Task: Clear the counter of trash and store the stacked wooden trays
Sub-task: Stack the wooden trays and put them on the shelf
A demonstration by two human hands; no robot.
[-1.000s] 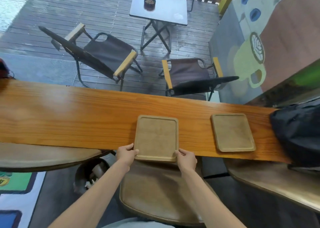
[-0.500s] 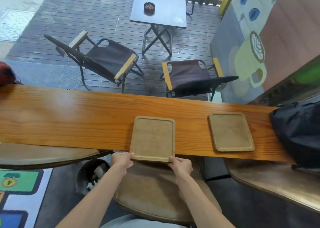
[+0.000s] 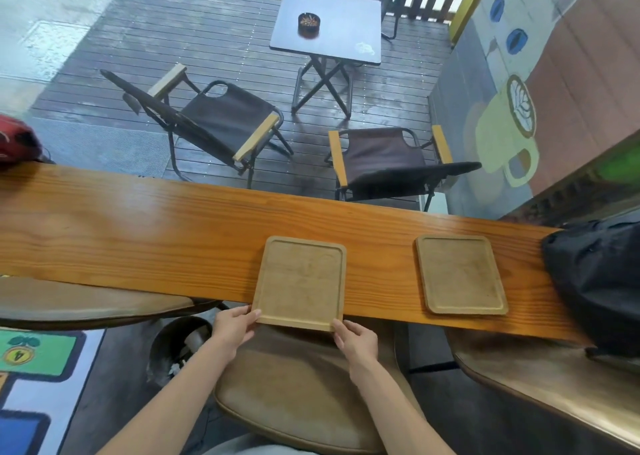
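Both forearms fwd, L hand [image 3: 234,326] & R hand [image 3: 356,342] w/ fingers curled, pinching, thumbs up top.

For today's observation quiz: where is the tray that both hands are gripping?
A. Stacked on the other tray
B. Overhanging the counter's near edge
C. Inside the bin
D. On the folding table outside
B: the left hand and right hand grip the near corners of the tray, which juts past the counter edge.

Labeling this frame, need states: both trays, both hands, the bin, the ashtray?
Near tray: flat, empty, near edge overhanging the counter, gripped at both near corners.
Far tray: flat on counter, empty, untouched.
Left hand: grips near tray's left corner.
Right hand: grips its right corner.
Bin: open, holds trash.
Ashtray: holds butts.
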